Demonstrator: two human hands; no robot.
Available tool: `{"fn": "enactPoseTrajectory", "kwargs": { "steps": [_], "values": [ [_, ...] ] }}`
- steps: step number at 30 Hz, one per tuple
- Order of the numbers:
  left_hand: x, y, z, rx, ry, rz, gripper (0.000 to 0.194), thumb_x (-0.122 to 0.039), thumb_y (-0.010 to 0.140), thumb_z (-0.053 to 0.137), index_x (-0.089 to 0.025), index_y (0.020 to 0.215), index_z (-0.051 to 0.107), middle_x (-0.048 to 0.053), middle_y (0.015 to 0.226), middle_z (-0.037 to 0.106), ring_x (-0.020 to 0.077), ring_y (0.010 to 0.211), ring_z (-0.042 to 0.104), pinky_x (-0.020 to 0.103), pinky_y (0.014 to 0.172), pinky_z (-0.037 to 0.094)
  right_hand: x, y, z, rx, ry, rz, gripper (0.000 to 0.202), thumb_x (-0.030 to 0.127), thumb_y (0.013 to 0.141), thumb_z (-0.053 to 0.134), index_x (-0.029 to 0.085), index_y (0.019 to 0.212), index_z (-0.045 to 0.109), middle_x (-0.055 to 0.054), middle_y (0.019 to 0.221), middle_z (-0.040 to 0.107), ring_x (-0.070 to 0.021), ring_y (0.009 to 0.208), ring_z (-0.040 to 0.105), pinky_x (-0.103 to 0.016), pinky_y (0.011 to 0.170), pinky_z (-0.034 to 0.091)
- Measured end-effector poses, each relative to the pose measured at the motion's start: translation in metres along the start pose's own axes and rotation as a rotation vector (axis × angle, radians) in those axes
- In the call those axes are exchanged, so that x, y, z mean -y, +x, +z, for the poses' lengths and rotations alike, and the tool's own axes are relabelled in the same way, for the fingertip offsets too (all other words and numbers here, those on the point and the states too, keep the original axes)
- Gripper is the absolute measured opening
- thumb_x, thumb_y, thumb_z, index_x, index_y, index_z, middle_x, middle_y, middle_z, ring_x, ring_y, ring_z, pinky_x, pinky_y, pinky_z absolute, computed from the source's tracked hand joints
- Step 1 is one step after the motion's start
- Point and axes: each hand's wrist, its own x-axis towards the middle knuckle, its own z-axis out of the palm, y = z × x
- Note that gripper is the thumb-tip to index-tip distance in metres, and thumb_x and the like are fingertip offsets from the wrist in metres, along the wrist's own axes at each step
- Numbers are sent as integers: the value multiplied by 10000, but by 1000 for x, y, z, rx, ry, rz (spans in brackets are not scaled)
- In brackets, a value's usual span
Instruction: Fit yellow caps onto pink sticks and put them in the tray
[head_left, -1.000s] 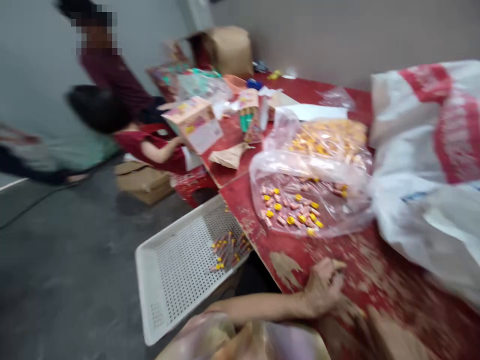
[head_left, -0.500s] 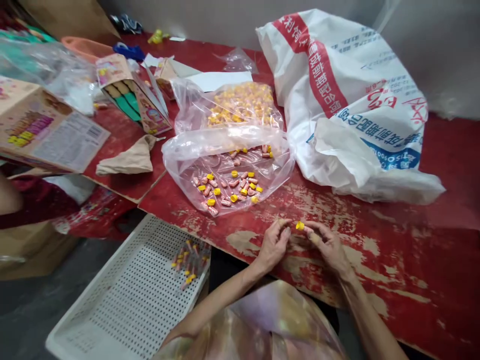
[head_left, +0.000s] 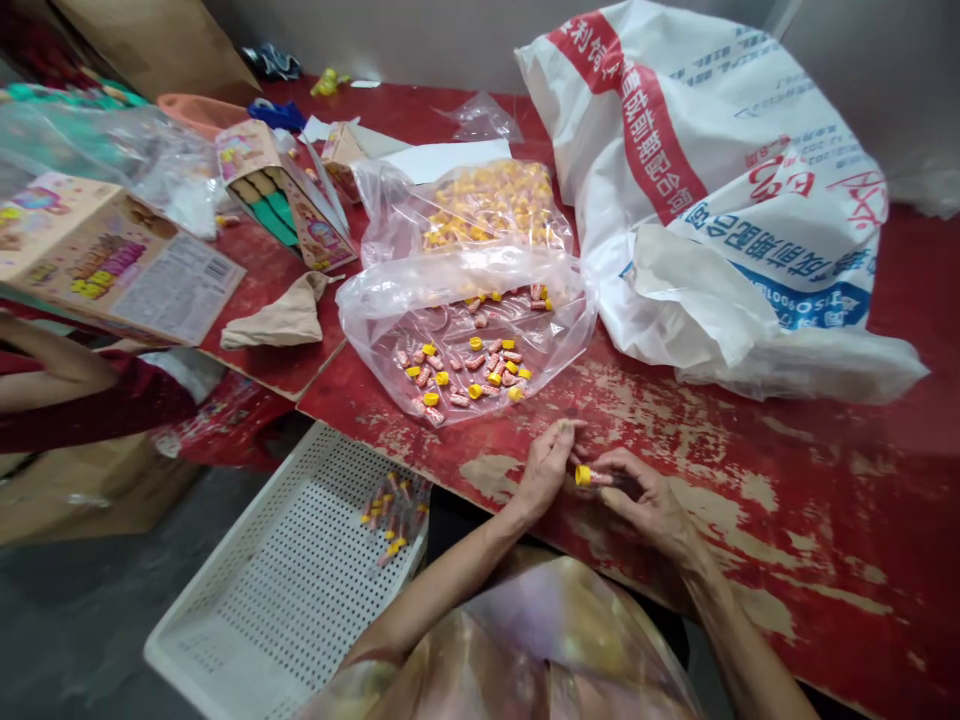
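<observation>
Yellow-capped, the small tube (head_left: 592, 477) sits pinched in the right hand (head_left: 651, 502), its grip closed on it, while the left hand (head_left: 546, 470) (fingers curled, holding nothing I can tell) touches its cap above the worn red table (head_left: 787, 470), near the bag (head_left: 465, 340).

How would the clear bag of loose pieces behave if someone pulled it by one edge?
The clear bag is thin, crumpled film, so probably floppy and light. Its mouth lies open, so the small pieces would likely slide or spill onto the table.
</observation>
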Motion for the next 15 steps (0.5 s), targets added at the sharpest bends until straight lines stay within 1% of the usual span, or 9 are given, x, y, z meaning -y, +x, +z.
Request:
{"fn": "enactPoseTrajectory", "kwargs": {
  "steps": [3, 5, 6, 8, 10, 11, 12, 13, 15],
  "values": [
    [-7, 9, 5, 79, -56, -51, 594, -607, 871, 331, -120, 985, 652, 64, 770, 627, 136, 650, 556, 251, 614, 436, 10, -1, 9, 121, -154, -67, 168, 220, 844, 505, 203, 997, 572, -41, 974, 569, -155, 893, 555, -272, 797, 459],
    [-8, 10, 8, 151, -59, -79, 616, -626, 858, 331, -115, 924, 668, 77, 773, 640, 147, 667, 561, 266, 636, 438, 13, -3, 15, 165, -236, -115, 172, 217, 862, 470, 202, 1008, 560, -54, 1009, 571, -164, 939, 549, -281, 818, 460],
    [-7, 9, 10, 166, -58, -89, 617, -631, 851, 340, -113, 905, 671, 80, 768, 642, 150, 671, 562, 271, 645, 439, 12, -4, 16, 175, -276, -142, 192, 215, 871, 451, 202, 1034, 552, -64, 1049, 567, -172, 985, 543, -294, 849, 458],
    [-4, 6, 11, 143, -58, -98, 611, -635, 840, 359, -110, 893, 666, 77, 749, 635, 146, 649, 554, 269, 628, 436, 9, -8, 16, 189, -373, -189, 250, 210, 890, 407, 205, 1104, 535, -82, 1112, 560, -179, 1053, 530, -312, 897, 450],
    [2, 3, 9, 67, -55, -66, 581, -621, 839, 385, -111, 912, 654, 60, 728, 618, 130, 612, 539, 250, 592, 427, 5, -11, 9, 179, -510, -225, 295, 243, 910, 368, 202, 1151, 533, -95, 1101, 575, -182, 1029, 558, -311, 875, 468],
    [4, 1, 8, 27, -48, -37, 554, -603, 842, 400, -115, 925, 648, 50, 721, 609, 122, 600, 533, 239, 579, 421, 3, -11, 3, 167, -622, -201, 304, 278, 919, 353, 200, 1135, 552, -99, 1062, 595, -189, 959, 592, -313, 819, 489],
    [7, 0, 6, -5, -39, -4, 519, -578, 848, 416, -120, 937, 643, 40, 721, 603, 114, 596, 529, 228, 573, 417, 3, -10, -4, 162, -766, -132, 313, 318, 924, 341, 200, 1089, 580, -99, 1003, 617, -201, 858, 623, -323, 737, 505],
    [10, -2, 4, -34, -25, 28, 477, -546, 855, 431, -125, 946, 639, 33, 727, 599, 108, 599, 528, 219, 573, 415, 4, -7, -11, 167, -930, -18, 328, 352, 927, 331, 202, 1031, 603, -98, 946, 633, -220, 771, 637, -345, 666, 505],
    [14, -4, 0, -74, 16, 72, 395, -472, 865, 450, -133, 945, 637, 23, 735, 594, 101, 607, 524, 208, 578, 414, 10, 0, -25, 227, -1223, 284, 343, 374, 930, 319, 208, 932, 619, -92, 848, 654, -272, 696, 646, -399, 615, 486]
  ]
}}
